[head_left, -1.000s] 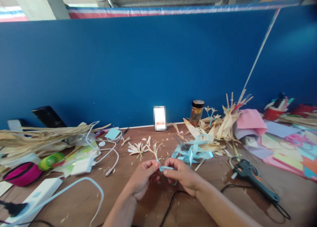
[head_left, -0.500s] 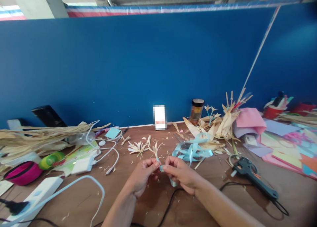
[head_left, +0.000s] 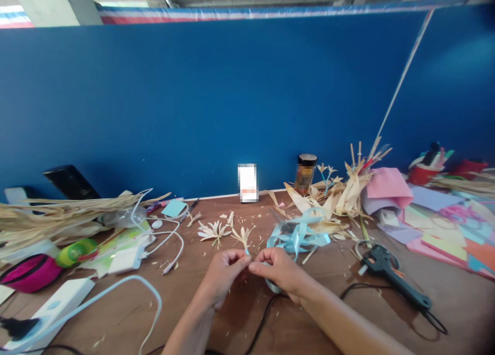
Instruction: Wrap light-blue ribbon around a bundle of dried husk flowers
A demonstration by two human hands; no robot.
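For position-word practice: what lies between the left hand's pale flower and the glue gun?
In the head view, the light-blue ribbon pile lies between the pale flower and the glue gun, beyond the right hand.

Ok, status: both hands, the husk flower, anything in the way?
Left hand pinching dried-husk flower by its stem. Right hand holding light-blue ribbon close alongside. Nothing seen blocking; black cord below, glue gun off to the right.

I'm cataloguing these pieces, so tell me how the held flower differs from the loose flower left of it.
The held flower rises from the left hand; the loose flower rests on the table. The held flower shows blue at its stem; the loose flower shows none. Both have pale, pointed petals.
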